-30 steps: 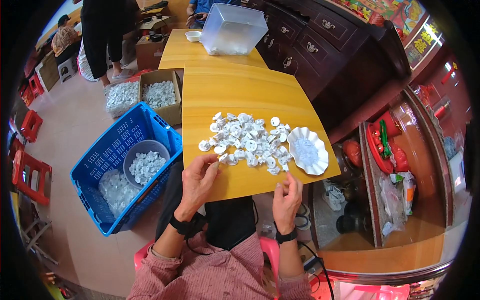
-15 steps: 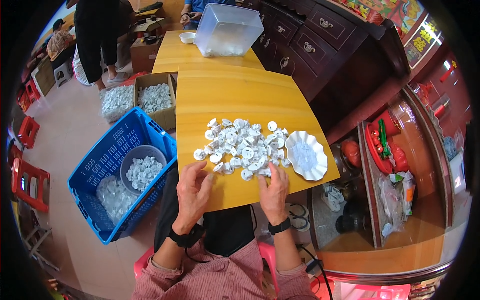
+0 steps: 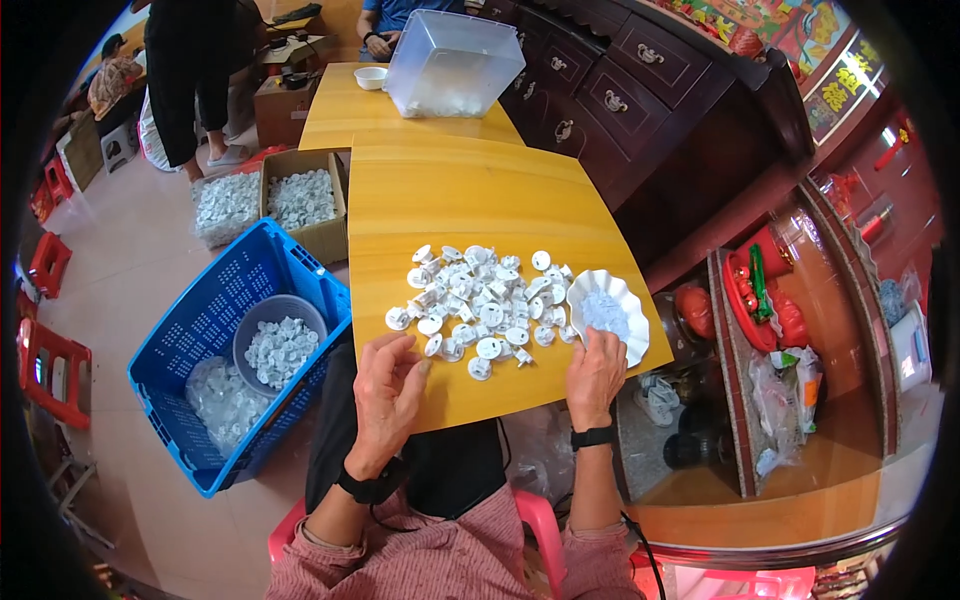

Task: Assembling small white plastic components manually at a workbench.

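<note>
Many small white round plastic parts with stems [image 3: 478, 295] lie in a loose heap on the yellow wooden table [image 3: 450, 195]. To the right of the heap sits a white scalloped dish [image 3: 636, 345] with small translucent pieces [image 3: 606, 314] in it. My right hand [image 3: 596, 374] is at the dish's near left rim. Its fingers are bunched and bent down toward the pieces; the tips are hidden. At the table's near left edge my left hand [image 3: 385, 395] stays half curled, thumb and fingers apart, holding nothing. Its nearest things are the white parts at the heap's left side.
Left of the table stands a blue crate [image 3: 190, 340] with a grey bowl [image 3: 280, 308] of white parts. Behind it are a carton [image 3: 322, 235] and a bag [image 3: 228, 205] of similar parts. A clear plastic bin [image 3: 455, 65] stands at the far end. Dark drawers [image 3: 620, 110] line the right.
My right hand has moved right from the heap's near edge to the scalloped dish. Some parts at the heap's near side now lie slightly differently. My left hand has stayed nearly in place.
</note>
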Demonstrator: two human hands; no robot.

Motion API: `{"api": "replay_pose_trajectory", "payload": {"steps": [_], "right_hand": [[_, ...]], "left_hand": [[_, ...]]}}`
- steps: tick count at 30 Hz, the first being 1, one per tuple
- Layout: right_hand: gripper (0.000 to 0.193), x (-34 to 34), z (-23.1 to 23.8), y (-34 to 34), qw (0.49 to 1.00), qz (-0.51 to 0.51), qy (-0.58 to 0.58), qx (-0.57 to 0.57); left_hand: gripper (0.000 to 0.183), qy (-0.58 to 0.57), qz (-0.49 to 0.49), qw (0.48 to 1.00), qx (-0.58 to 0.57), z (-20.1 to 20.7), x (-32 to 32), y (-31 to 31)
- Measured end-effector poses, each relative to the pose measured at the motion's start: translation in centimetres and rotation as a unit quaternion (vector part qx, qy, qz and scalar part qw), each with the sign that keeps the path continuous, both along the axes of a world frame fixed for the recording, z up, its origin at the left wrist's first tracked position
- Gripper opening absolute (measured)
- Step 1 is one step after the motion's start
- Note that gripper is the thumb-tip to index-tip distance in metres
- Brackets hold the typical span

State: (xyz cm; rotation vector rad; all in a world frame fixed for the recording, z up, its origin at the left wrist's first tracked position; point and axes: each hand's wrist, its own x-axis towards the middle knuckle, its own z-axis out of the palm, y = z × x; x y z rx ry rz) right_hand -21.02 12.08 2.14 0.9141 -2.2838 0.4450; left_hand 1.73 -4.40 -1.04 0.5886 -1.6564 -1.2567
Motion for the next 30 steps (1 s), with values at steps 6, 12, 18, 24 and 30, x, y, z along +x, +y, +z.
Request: {"api": "replay_pose_trajectory", "payload": {"steps": [6,12,18,24,30], "right_hand": [[0.009,-4.1,-1.0,2.1,0.993,-0.08,0.006,0.091],[0.036,-2.4,0.0,0.8,0.998,-0.012,-0.058,0.033],[0.063,-3.1,0.0,-2.1,0.966,0.136,-0.214,0.055],[0.06,-3.0,0.0,-3.6,0.943,0.142,-0.298,0.032],[0.049,-0.2,0.8,-5.5,0.923,0.219,-0.317,0.006]], "left_hand": [[0.033,-0.005,-0.035,0.999,0.012,0.0,0.1,-0.1],[0.032,-0.044,-0.03,0.999,0.005,0.5,0.5,-0.1],[0.055,-0.074,-0.004,0.997,-0.028,0.7,0.3,-0.3],[0.099,-0.175,0.003,0.975,-0.136,0.9,-0.8,-0.6],[0.111,-0.198,-0.018,0.963,-0.18,0.0,-2.5,-1.0]]}}
